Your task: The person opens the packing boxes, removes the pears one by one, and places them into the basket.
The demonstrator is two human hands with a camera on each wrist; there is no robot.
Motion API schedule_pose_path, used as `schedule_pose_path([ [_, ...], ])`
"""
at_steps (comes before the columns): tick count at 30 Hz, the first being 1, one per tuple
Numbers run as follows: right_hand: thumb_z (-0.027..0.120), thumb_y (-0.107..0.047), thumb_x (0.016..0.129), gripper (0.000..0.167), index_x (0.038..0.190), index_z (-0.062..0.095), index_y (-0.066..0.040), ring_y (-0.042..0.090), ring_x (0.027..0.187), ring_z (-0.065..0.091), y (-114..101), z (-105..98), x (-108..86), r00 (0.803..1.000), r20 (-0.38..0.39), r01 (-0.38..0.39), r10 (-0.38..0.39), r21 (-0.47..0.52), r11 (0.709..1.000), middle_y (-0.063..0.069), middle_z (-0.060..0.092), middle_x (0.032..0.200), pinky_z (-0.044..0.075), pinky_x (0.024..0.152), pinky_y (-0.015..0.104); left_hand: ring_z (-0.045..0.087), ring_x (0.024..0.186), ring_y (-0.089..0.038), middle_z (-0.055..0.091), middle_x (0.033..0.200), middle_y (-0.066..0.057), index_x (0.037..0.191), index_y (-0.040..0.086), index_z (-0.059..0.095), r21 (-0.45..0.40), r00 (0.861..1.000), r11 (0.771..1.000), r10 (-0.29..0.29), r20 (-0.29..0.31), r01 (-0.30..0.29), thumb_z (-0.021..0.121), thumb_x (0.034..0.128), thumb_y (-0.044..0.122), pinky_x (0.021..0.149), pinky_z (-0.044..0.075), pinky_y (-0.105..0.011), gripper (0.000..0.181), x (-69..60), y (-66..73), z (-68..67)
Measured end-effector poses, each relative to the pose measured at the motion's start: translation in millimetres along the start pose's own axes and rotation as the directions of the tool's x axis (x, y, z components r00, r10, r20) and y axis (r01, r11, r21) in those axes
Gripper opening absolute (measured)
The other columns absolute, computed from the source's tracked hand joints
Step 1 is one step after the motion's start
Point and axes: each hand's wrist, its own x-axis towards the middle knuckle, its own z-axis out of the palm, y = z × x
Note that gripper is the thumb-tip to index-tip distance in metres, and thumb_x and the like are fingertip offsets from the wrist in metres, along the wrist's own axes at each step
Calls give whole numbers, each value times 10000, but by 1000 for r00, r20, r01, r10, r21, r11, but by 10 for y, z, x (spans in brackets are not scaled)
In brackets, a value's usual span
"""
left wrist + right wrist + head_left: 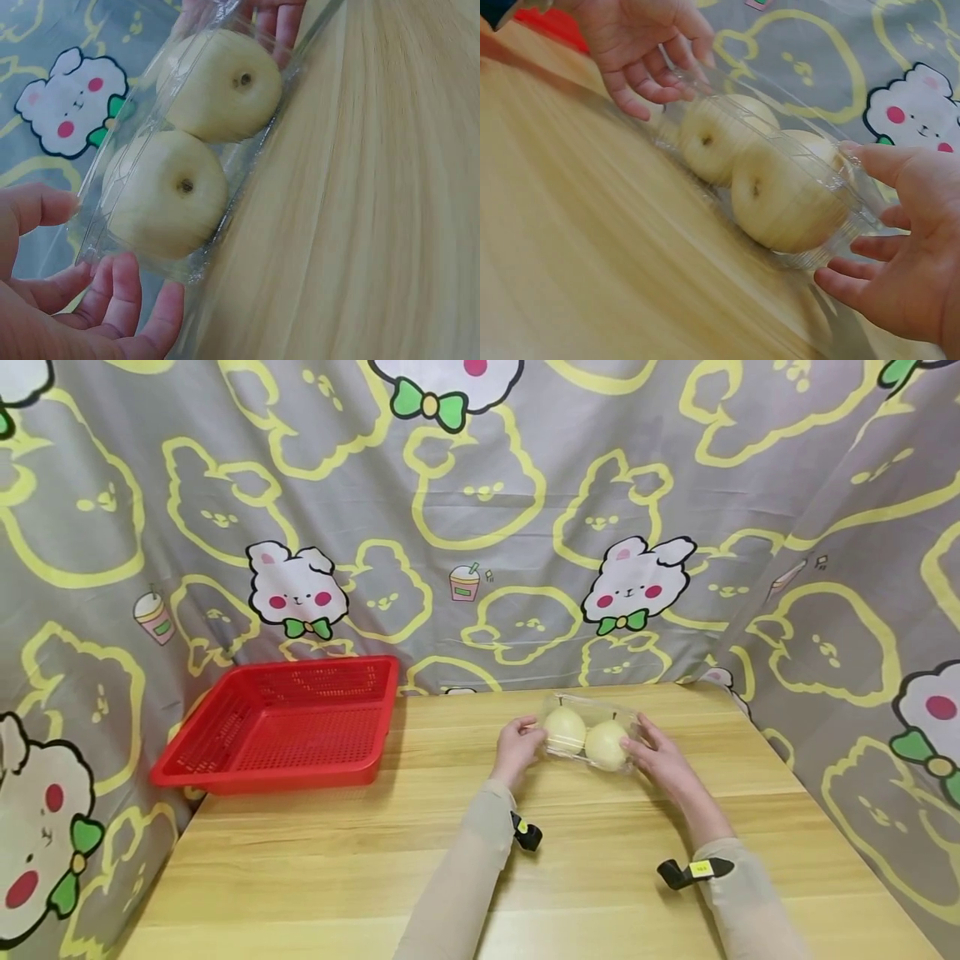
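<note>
A clear plastic clamshell box (598,702) is between both hands over the back right part of the table. Inside it, two pale yellow pears lie side by side, a left pear (564,732) and a right pear (607,746). My left hand (517,750) grips the box's left end, its thumb at the upper edge and fingers (124,292) around the lower end. At the other end my right hand (666,767) holds the box with its thumb (877,159) on top and fingers below. Whether the box touches the table is hard to tell.
A red plastic basket (277,777) with a perforated bottom stands at the table's back left, overhanging its left edge. The wooden table (337,868) meets a grey patterned curtain (525,510) at the back and sides. Each sleeve carries a small black camera mount.
</note>
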Motion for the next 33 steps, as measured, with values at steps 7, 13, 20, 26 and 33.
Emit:
schedule_pose_path([
  [7,569,-301,981,851,1566,-35,-168,427,1484,123,-17,167,14,1000,-11,-5,5,21,1000,209,28,1626,248,1164,499,570,812,-129,603,1013,-47,1286,58,587,-9,999,999,-33,30,33,644,799,89,751,559,-378,492,-34,33,-187],
  [13,576,-330,974,861,1569,-24,-163,441,1478,132,-9,272,32,1000,23,4,-4,-2,1000,213,49,1625,255,1162,511,590,840,-160,596,996,-47,1323,52,549,19,997,999,-39,68,38,637,817,104,725,561,-364,516,-53,8,-372],
  [20,552,-302,990,835,1568,-27,-138,455,1473,124,-17,412,70,996,86,17,-18,16,1000,231,36,1621,236,1164,525,589,858,-164,570,999,-31,1369,68,506,59,994,997,-51,95,46,635,848,119,778,568,-406,539,-155,-4,-605],
  [26,563,-308,984,819,1576,17,-161,439,1481,114,-29,558,80,992,127,18,-21,27,999,207,49,1629,228,1167,534,587,844,-180,539,984,-22,1406,36,451,69,993,997,-43,112,35,609,836,74,817,557,-473,593,-266,-16,-811],
  [33,561,-321,982,806,1577,31,-199,436,1476,146,-26,671,89,986,164,31,-34,21,999,176,51,1636,236,1160,542,554,764,-138,510,942,-31,1379,17,445,84,994,996,-25,106,16,616,801,40,752,561,-364,602,-372,-13,-953],
])
